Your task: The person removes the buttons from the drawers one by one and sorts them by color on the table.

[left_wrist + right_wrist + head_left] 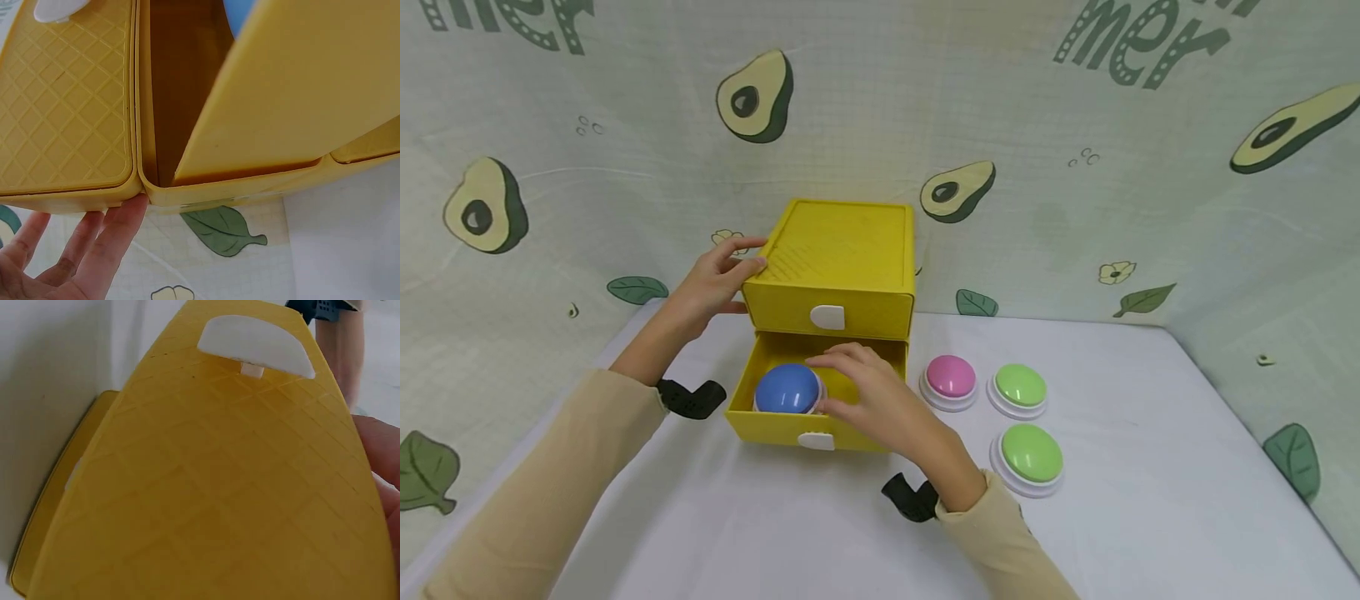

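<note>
A yellow two-drawer box (842, 242) has its lower drawer (767, 427) pulled out and its upper drawer closed. My left hand (713, 279) rests against the box's left side, with its thumb at the top edge; the left wrist view shows its fingers (112, 240) extended against the wall. Inside the lower drawer, toward the left, sits a blue dome push button (786, 389) with a white rim. My right hand (876, 392) reaches over the drawer and holds that button at its right edge, thumb and forefinger curved about the rim. In the right wrist view the drawer front hides most of this.
Right of the box, on the white tabletop (1150, 433), stand a pink push button (951, 377) and two green ones, one farther back (1020, 386) and one nearer (1032, 454). A cloth printed with avocados (756, 96) hangs behind. White handles mark both drawer fronts.
</note>
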The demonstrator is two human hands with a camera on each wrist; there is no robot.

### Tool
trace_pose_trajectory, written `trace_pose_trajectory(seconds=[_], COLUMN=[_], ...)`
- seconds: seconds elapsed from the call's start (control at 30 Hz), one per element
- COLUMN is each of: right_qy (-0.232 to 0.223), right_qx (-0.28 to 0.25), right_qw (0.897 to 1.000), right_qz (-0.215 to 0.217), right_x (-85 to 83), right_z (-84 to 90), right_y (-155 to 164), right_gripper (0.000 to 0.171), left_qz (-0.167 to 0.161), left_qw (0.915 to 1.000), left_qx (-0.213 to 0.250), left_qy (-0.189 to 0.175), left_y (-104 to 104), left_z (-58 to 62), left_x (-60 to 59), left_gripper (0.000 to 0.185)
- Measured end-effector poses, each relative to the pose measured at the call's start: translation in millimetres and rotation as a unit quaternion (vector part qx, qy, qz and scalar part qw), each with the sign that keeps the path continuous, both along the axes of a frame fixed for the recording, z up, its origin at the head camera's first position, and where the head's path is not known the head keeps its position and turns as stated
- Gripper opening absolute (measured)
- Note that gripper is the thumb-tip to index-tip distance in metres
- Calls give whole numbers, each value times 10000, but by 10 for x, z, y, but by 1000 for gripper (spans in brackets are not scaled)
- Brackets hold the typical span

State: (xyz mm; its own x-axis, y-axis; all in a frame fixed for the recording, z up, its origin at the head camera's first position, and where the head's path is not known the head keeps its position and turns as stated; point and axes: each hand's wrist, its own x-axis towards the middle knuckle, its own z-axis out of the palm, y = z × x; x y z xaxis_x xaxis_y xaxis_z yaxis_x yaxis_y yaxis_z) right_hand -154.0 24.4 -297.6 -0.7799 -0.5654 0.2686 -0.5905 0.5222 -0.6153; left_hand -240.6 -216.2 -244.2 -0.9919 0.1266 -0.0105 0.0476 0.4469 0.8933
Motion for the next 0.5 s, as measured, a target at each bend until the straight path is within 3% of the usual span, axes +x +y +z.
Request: trace_pose_trajectory(seconds=[0.2, 0.5], right_qy=[-588, -777], right_qx=[527, 1128], right_qw=[9967, 9886], right_qz=[167, 624], right_x=[-114, -277], right_z=[46, 27], right_y=[-132, -294], right_gripper=[53, 52], left_qz=[-11, -29], left_qw=[10000, 10000], left_qx=[-9, 22], left_qy=[49, 13], left_y=[-10, -3], left_z=[-3, -7], left_x=[-2, 4], left_gripper=[55, 55])
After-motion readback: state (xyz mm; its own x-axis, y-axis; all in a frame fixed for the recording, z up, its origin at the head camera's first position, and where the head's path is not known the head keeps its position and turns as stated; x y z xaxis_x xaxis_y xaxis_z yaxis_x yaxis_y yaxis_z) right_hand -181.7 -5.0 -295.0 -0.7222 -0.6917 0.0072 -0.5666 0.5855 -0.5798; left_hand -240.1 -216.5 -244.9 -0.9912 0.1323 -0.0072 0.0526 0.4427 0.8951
